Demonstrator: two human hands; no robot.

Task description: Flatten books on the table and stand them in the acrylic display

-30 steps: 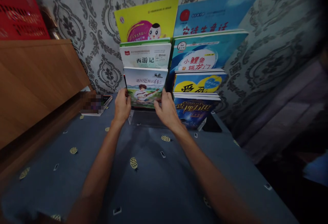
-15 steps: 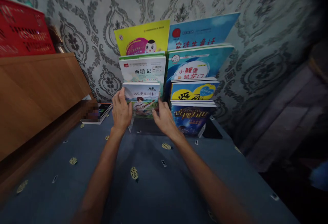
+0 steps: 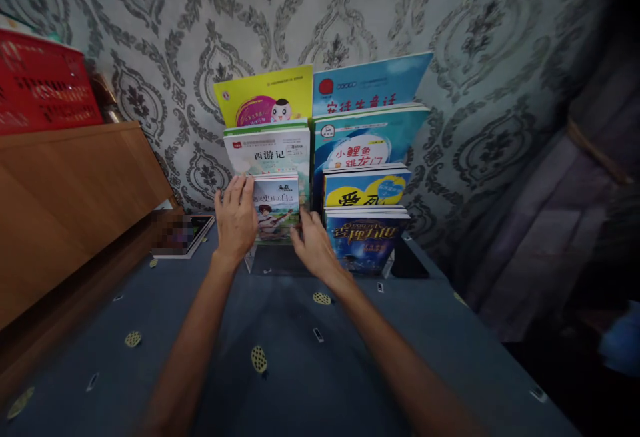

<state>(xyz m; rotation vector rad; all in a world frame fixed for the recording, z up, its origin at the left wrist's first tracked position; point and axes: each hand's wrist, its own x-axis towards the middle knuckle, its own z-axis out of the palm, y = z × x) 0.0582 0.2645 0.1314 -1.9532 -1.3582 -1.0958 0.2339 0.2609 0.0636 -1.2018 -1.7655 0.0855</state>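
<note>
A small book (image 3: pixel 277 208) with a guitar player on its cover stands at the front of the left row in a clear book stand (image 3: pixel 280 260). My left hand (image 3: pixel 236 217) grips its left side, fingers over the upper left edge and thumb at the cover. On the opposite side, my right hand (image 3: pixel 315 240) holds the lower right edge, its fingertips partly hidden beside the book. Behind it rise a pale book (image 3: pixel 270 150) and a taller yellow book (image 3: pixel 265 94).
Right of my hands stand a dark blue book (image 3: pixel 367 240), a yellow-and-blue book (image 3: pixel 363 188), a teal book (image 3: pixel 370 134) and a tall blue book (image 3: pixel 373 80). Further left lie a few books (image 3: pixel 187 237), a wooden cabinet (image 3: pixel 75 210) and a red basket (image 3: pixel 45 84). Patterned wallpaper (image 3: pixel 340 17) backs the table (image 3: pixel 300 384).
My left hand has shifted up and inward over the small book's left edge, covering more of its cover. My right hand stays at the right edge. The camera view has tilted slightly.
</note>
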